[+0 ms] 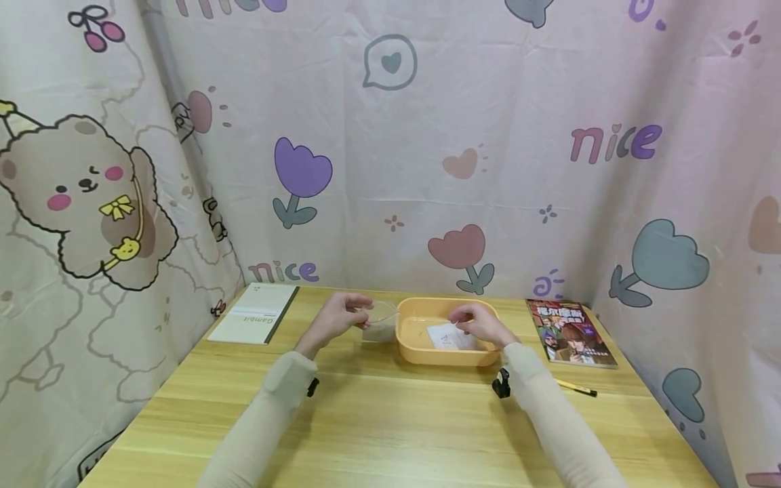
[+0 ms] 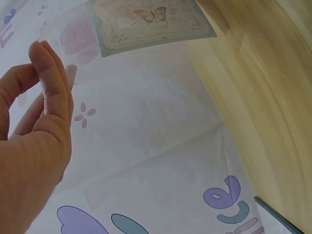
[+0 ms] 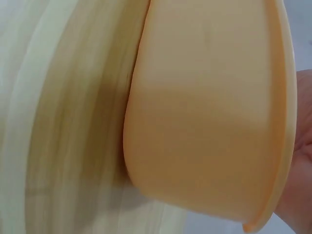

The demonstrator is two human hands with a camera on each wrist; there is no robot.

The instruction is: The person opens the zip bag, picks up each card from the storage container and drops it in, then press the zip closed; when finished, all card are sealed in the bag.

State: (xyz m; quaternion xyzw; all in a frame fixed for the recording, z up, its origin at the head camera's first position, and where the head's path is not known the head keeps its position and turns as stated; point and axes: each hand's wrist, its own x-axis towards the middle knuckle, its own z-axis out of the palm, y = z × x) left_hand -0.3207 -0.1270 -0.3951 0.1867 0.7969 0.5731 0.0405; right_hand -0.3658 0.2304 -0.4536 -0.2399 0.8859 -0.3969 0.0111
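My left hand pinches the edge of a clear plastic bag just left of the orange basin. At the bag's lower part, the left wrist view shows a card with a green border and a butterfly print. My right hand reaches over the right side of the orange basin. Its bent fingers are at the upper edge of a white paper with faint drawn marks inside. Whether they pinch it cannot be told, as the basin wall hides the fingertips in the right wrist view.
A pale notebook lies at the table's back left. On the right are a colourful comic book and a yellow pen. A printed curtain hangs behind the wooden table.
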